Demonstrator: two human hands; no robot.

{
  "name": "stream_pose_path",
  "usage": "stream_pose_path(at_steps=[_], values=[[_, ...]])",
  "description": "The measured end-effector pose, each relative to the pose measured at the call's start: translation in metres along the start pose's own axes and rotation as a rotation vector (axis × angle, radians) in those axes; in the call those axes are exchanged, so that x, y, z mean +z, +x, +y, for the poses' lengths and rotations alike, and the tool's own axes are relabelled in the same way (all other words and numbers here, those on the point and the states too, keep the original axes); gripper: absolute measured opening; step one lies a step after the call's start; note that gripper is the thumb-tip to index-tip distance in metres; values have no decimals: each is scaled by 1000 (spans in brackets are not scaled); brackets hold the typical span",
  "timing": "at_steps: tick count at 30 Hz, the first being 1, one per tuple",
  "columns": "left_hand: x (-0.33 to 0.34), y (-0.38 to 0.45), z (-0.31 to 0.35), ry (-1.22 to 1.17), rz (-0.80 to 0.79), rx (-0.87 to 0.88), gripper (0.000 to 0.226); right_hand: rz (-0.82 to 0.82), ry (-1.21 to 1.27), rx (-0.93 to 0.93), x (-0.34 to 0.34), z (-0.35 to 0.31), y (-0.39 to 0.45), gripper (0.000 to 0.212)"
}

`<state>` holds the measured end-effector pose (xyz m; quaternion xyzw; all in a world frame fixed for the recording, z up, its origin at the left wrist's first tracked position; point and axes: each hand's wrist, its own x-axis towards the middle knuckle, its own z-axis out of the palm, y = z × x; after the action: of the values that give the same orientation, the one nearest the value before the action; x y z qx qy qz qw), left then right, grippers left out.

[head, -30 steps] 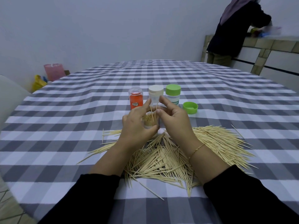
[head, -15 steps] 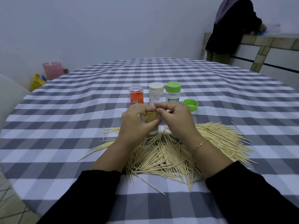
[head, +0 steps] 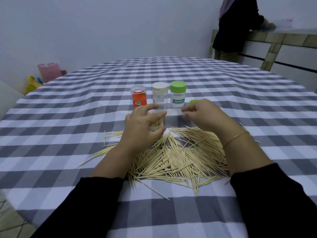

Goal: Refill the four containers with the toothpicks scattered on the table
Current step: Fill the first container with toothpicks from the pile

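Four containers: the left hand (head: pixel 142 125) grips one clear plastic container (head: pixel 157 121) holding toothpicks; three capped ones, orange (head: pixel 138 97), white (head: pixel 159 94) and green-lidded (head: pixel 178 95), stand behind. The right hand (head: pixel 204 114), fingers curled, holds nothing visible. Loose wooden toothpicks (head: pixel 176 155) cover the checked tabletop (head: pixel 68 126).

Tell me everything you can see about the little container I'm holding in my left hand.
The held container is a small clear plastic cylinder, upright or nearly so, with no lid on its open top. Pale wooden toothpicks stand packed inside. The left hand grips it, fingers and thumb curled round its side and hiding much of it. It sits at the far edge of the scattered toothpick pile, in front of the three standing containers; whether its base touches the tablecloth is hidden.
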<state>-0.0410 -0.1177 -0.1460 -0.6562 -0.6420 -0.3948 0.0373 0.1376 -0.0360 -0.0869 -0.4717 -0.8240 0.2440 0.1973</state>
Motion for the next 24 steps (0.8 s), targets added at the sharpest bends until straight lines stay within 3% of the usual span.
stream_pose_path(at_steps=[3, 7, 14, 24], values=[[0, 1, -1, 20, -4, -6, 45, -203, -315, 116, 2, 12, 3, 22], [-1, 1, 0, 42, 8, 34, 49, -298, -422, 169, 8, 14, 2, 31], [-3, -2, 5, -43, 1, -39, 65, -240, -600, 121, 21, 7, 3, 27], [-4, -1, 6, -88, 24, -91, 86, 8, -732, -60, 38, 0, -3, 17]])
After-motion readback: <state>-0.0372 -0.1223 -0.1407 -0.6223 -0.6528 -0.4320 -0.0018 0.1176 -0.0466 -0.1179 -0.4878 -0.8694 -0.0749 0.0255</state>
